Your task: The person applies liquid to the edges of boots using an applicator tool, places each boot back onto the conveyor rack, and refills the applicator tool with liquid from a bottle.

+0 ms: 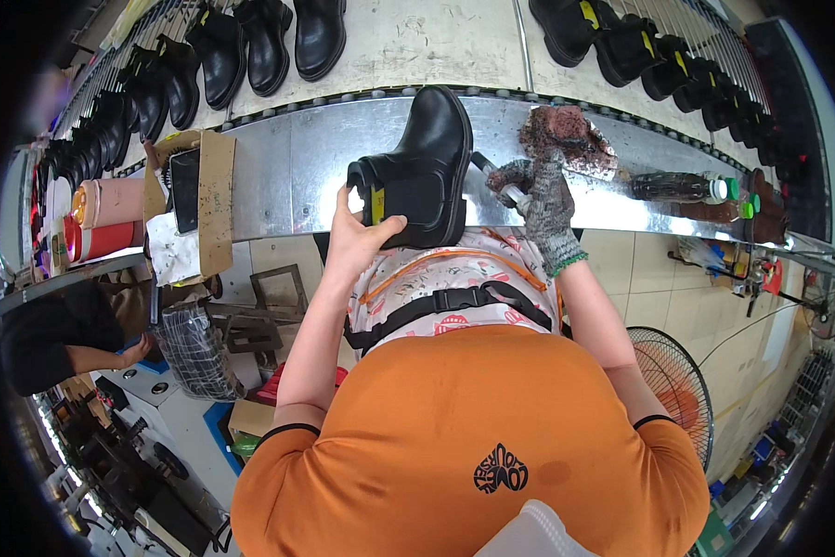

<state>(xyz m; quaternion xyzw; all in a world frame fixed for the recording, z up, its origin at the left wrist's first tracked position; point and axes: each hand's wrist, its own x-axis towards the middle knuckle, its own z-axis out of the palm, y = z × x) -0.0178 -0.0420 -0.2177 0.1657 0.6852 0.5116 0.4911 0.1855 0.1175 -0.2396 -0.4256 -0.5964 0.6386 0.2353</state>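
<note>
A black ankle boot [428,139] lies on its side on the metal ledge [287,167], toe pointing away from me and sole facing right. My bare left hand [366,239] grips its shaft beside a yellow tag [377,206]. On my right hand [547,209] is a grey knit glove, dark-stained at the fingers. Those fingers are closed round a slim tool with a pale handle [514,194] and a dark tip [479,161], perhaps a brush. The tip is at the edge of the boot's sole; whether it touches is unclear. Beyond the glove, a reddish-brown stained sponge [566,125] rests on crumpled foil.
A conveyor [436,46] carries black boots along both sides. At left on the ledge stand a cardboard box [217,200] and a pink container [111,202]. Dark bottles [673,187] with white and green caps lie at right. A fan [668,381] stands below; another person's hand [139,350] shows at left.
</note>
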